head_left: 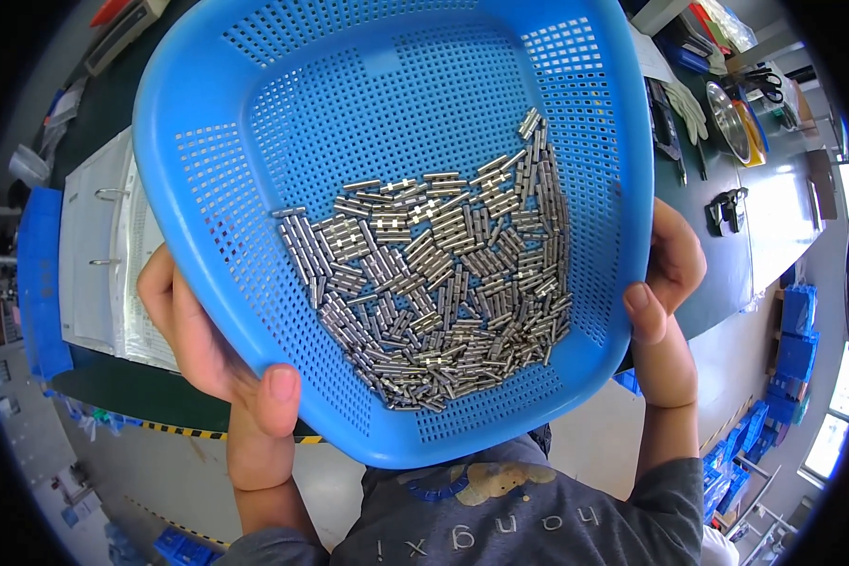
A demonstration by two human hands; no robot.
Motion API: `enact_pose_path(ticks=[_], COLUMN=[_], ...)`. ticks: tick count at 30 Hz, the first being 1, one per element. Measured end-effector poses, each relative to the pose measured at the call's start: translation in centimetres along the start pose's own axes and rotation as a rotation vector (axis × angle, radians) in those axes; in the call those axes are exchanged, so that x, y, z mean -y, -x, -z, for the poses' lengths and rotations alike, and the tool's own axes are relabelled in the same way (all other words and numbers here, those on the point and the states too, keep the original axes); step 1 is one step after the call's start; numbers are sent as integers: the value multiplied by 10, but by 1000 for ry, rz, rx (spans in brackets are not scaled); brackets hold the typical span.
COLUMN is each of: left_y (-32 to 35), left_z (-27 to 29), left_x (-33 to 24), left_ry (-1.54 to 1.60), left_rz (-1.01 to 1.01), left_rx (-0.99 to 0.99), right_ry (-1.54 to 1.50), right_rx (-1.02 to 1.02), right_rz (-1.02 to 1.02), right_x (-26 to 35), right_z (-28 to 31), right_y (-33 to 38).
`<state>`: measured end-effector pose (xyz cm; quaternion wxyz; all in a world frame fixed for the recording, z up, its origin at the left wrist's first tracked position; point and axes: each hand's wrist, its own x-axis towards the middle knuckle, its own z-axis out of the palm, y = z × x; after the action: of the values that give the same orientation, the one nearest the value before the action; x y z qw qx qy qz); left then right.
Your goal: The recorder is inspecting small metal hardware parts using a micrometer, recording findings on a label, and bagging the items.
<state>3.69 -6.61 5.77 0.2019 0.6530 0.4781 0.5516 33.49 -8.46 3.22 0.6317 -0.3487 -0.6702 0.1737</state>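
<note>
Between my two hands a blue perforated plastic basket (396, 451) is held up, its near side tilted down. Many small, shiny metal pins (434, 255) lie heaped inside it, gathered toward the near and right sides, while the far part of the mesh floor shows bare. My left hand (212, 340) grips the basket's left rim, thumb over the edge and fingers underneath. On the right rim my right hand (665, 274) holds on in the same way, its thumb pressed against the outer edge.
An open ring binder (99, 255) lies on the green table at left, beside a blue bin (40, 283). At right are a round metal bowl (726, 123), a pale glove (686, 111), scissors (764, 85) and a small black object (726, 211). Blue crates (794, 349) stand beyond.
</note>
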Motion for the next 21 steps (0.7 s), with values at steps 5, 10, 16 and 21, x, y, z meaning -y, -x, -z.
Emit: enact_pose_path(ticks=[5, 10, 16, 21], left_y=[0, 0, 0, -11], left_z=[-1, 0, -1, -8], left_x=[2, 2, 4, 13], left_ry=[6, 0, 13, 58], left_rz=[-50, -55, -66, -79], left_rx=[-18, -14, -11, 21], right_ry=[36, 34, 34, 10], right_rx=[1, -13, 15, 46], right_rz=[2, -6, 26, -63], right_x=[2, 1, -1, 1], right_z=[2, 0, 3, -1], right_y=[0, 1, 1, -6])
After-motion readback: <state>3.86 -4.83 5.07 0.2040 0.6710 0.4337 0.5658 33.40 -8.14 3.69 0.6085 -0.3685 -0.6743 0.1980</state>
